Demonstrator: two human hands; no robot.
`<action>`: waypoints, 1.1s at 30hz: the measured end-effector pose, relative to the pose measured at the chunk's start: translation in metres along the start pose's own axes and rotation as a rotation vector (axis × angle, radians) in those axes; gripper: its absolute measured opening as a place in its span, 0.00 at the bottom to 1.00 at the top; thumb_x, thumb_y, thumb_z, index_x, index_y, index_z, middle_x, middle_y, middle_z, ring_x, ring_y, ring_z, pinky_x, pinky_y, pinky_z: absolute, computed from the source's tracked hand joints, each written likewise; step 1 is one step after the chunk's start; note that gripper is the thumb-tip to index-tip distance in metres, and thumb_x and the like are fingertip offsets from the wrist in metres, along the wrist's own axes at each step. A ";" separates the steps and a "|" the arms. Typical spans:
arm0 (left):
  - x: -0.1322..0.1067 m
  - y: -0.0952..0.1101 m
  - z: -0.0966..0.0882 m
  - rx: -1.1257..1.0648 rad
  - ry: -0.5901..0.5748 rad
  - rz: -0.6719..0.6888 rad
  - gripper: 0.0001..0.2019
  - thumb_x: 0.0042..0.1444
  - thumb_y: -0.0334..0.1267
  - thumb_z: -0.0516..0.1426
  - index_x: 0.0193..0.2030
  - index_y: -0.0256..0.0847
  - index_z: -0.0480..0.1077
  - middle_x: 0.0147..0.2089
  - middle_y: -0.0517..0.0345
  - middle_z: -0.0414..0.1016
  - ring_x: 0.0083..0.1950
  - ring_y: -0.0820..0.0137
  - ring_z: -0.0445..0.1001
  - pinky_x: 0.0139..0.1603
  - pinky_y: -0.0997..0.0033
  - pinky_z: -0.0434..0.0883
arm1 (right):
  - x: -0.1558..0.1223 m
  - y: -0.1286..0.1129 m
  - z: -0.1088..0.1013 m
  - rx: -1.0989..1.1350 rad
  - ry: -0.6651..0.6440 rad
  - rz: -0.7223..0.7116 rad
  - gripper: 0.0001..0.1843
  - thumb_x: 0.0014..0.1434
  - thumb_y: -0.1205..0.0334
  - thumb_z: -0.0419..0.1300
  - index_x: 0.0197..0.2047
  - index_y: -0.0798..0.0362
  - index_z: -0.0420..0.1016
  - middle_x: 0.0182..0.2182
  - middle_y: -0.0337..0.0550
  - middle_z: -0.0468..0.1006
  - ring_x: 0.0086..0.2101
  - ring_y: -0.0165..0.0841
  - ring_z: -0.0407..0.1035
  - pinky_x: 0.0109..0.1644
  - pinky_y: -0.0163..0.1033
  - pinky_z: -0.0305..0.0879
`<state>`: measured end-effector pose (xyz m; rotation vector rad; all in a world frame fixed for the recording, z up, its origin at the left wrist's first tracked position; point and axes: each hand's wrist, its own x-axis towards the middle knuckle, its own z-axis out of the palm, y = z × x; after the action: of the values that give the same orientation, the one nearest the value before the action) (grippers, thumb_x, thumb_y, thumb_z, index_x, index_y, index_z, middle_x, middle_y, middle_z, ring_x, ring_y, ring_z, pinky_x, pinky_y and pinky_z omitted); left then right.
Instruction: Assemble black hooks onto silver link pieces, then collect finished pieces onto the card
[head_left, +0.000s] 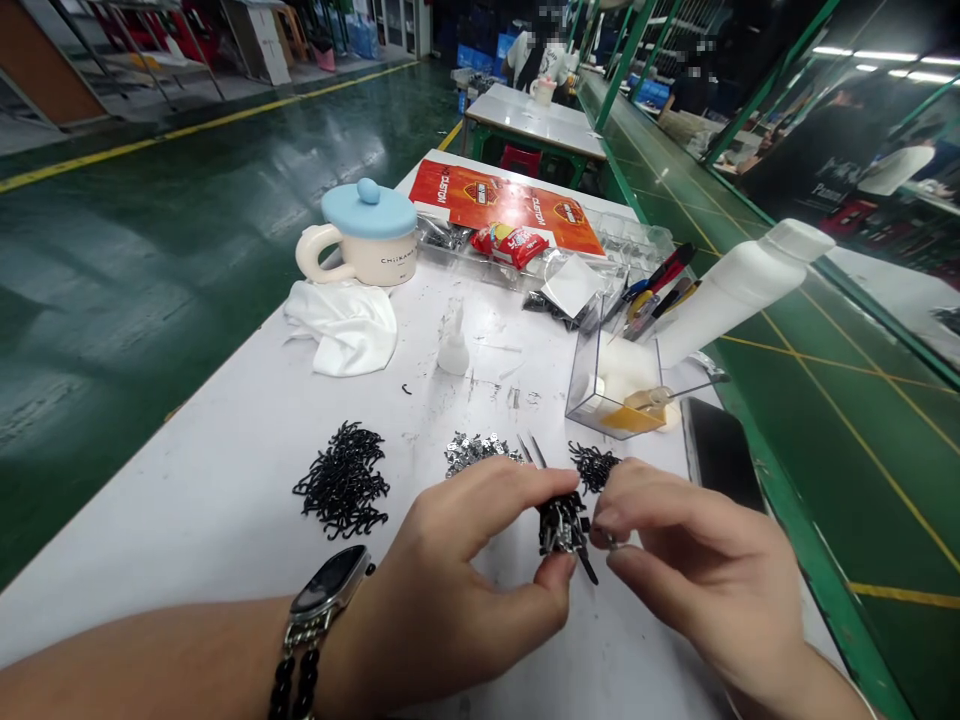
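Note:
My left hand (480, 570) pinches a small black-and-silver metal part (562, 525) between thumb and forefinger. Close on its right, my right hand (690, 560) has thumb and fingertips closed on a tiny silvery piece (611, 543), mostly hidden. A pair of tweezers (532, 450) points up behind the held part; whether it lies on the table or is gripped, I cannot tell. Beyond my hands are a heap of small silver pieces (480, 450) and a small heap of black pieces (592, 465). A larger heap of curved black pieces (341, 482) lies to the left.
On the white table (187, 500) stand a lidded mug (379, 255), a small translucent bottle (453, 345) and a clear box (615, 390) beside a white bottle (742, 290). A white cloth (345, 325) lies left, a dark phone (724, 455) right. Other people sit farther off.

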<state>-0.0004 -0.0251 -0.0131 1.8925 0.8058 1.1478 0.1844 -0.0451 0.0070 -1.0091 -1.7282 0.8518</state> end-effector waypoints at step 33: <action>-0.005 -0.002 0.003 -0.080 -0.019 -0.158 0.19 0.47 0.27 0.59 0.48 0.39 0.66 0.43 0.57 0.74 0.44 0.71 0.74 0.49 0.74 0.74 | -0.002 0.005 0.009 -0.339 0.088 -0.158 0.10 0.51 0.76 0.59 0.36 0.55 0.73 0.25 0.41 0.72 0.28 0.31 0.65 0.29 0.40 0.61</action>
<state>0.0004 -0.0293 -0.0179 1.7391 0.8699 1.0477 0.1782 -0.0460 -0.0014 -1.0938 -1.8858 0.4142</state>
